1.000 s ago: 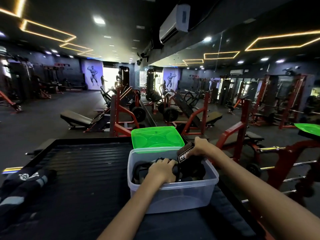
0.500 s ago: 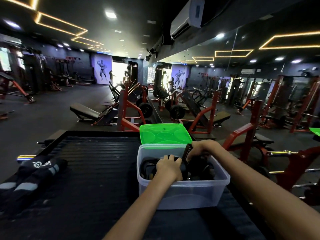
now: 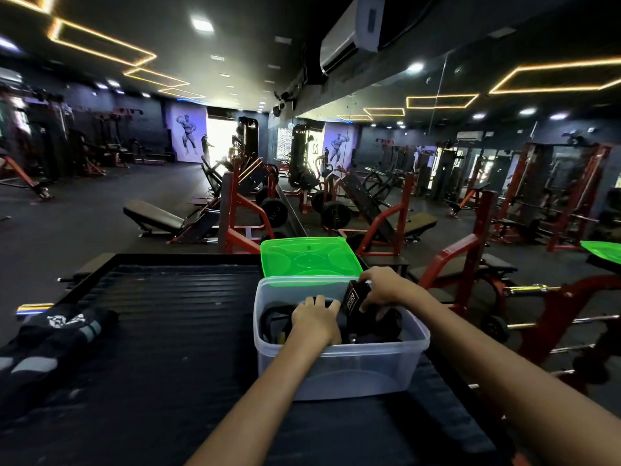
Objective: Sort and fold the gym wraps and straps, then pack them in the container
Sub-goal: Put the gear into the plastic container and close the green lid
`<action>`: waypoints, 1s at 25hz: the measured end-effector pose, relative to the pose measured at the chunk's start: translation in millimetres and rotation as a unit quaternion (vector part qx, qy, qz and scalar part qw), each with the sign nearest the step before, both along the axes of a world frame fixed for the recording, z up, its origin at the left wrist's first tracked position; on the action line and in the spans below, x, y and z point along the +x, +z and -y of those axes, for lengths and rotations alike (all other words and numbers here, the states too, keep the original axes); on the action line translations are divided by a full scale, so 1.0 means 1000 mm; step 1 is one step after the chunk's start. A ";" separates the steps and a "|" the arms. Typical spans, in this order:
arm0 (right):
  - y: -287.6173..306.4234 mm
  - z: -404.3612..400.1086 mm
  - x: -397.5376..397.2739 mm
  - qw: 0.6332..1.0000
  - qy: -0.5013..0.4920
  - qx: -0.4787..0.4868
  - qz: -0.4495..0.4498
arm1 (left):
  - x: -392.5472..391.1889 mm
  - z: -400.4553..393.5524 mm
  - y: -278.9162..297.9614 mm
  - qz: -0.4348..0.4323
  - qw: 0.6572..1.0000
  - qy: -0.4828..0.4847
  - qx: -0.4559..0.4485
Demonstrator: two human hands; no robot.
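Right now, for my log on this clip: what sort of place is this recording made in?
A commercial gym, most likely. Red-framed weight machines and a padded bench fill the dark floor, a bodybuilder mural covers the far wall, and a mirror wall runs along the right.

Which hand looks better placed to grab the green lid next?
Probably the right hand: it is nearest the green plastic lid, though gripping a black strap. The left hand sits lower in the clear container.
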State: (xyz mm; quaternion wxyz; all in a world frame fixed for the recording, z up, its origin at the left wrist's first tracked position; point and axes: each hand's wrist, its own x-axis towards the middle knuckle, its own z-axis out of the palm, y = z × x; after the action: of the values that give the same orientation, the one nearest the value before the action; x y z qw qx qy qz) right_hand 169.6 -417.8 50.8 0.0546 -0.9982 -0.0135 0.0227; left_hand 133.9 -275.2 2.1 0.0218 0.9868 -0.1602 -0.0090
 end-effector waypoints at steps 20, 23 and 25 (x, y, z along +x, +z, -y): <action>-0.011 0.022 -0.007 0.995 0.081 0.016 0.051 | 0.001 -0.001 -0.003 0.008 1.000 -0.012 -0.016; -0.024 0.019 -0.010 0.994 0.079 0.018 0.075 | 0.001 -0.002 -0.001 0.010 1.000 -0.009 -0.011; -0.014 0.025 -0.011 0.994 0.096 0.008 0.055 | -0.003 -0.002 -0.001 0.011 1.000 -0.013 -0.013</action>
State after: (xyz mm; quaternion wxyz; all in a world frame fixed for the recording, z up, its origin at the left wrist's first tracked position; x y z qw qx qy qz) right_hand 158.4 -443.0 37.0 0.0593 -0.9916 -0.1122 -0.0270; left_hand 130.7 -273.0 1.2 0.0323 0.9844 -0.1732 0.0038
